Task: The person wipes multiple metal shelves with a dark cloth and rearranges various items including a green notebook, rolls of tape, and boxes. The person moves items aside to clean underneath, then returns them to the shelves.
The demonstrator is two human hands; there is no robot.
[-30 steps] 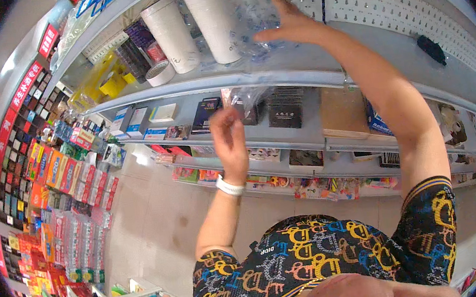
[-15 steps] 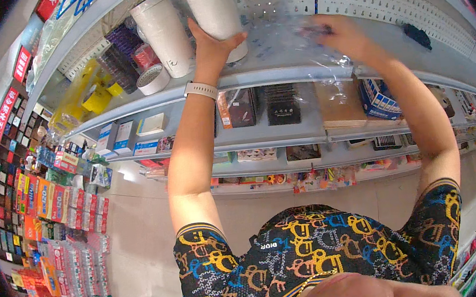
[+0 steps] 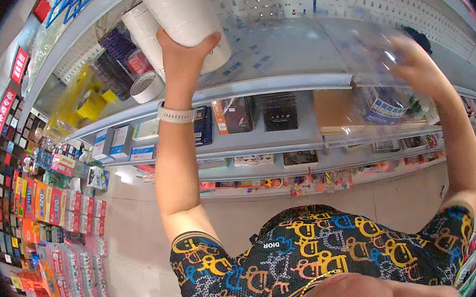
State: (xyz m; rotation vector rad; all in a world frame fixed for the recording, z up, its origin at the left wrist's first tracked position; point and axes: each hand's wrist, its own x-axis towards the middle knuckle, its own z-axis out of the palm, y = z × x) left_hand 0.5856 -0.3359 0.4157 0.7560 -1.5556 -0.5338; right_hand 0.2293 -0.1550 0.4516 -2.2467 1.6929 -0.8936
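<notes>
Your left hand (image 3: 183, 59) reaches up to the top shelf (image 3: 277, 81), fingers wrapped around the lower end of a white roll (image 3: 188, 16), thumb spread along its right side. Your right hand (image 3: 419, 68) is blurred, its fingers closed on a clear plastic bag (image 3: 366, 50) lying at the shelf's front edge. Behind the gripped roll stands a second white roll (image 3: 143, 29), with tape rings (image 3: 146, 87) farther left.
</notes>
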